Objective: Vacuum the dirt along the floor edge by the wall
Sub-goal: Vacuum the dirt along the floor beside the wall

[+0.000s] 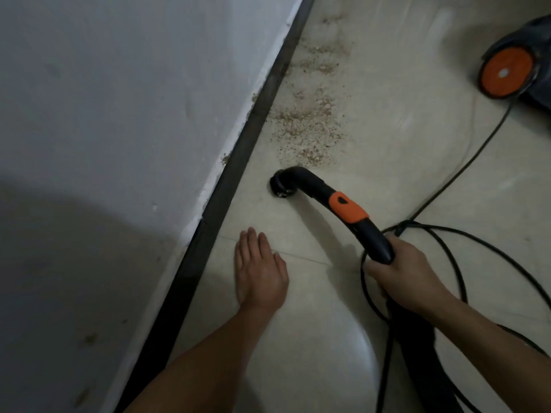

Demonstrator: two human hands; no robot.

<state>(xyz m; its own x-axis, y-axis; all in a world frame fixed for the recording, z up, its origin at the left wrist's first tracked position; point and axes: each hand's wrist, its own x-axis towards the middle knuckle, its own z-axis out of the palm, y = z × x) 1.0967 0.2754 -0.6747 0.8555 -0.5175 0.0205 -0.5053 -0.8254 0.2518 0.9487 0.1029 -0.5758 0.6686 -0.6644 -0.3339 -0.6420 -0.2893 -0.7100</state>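
I make out the dirt (310,126) as a sandy brown scatter on the pale tiled floor (387,150). It lies hard against the dark skirting strip (238,162) at the foot of the grey wall (119,99), thickest near mid-view and thinning toward the top edge. A few crumbs sit on the strip's upper lip.

Just below the scatter's near edge is the vacuum tube (316,186), black and curved, with an orange collar (347,207). Its mouth (281,187) points down at the tile, just short of the grains, near the strip but apart from it. I cannot tell whether the mouth touches the floor.

The right hand (408,275) grips the tube's rear end with fingers curled round it, the fingertips hidden behind the tube. The left hand (259,269) lies palm down on the tile between strip and tube, fingers straight and close together, holding nothing.

A black cord (465,162) loops on the floor around the right hand and runs up to the vacuum body (533,93) at upper right. The frame cuts that body off, so I see only its orange wheel (507,74) and some dark shell. The black hose (417,353) drops below the right hand and leaves by the bottom edge. The lower left of the wall is in shadow, and my feed is dim and soft throughout.
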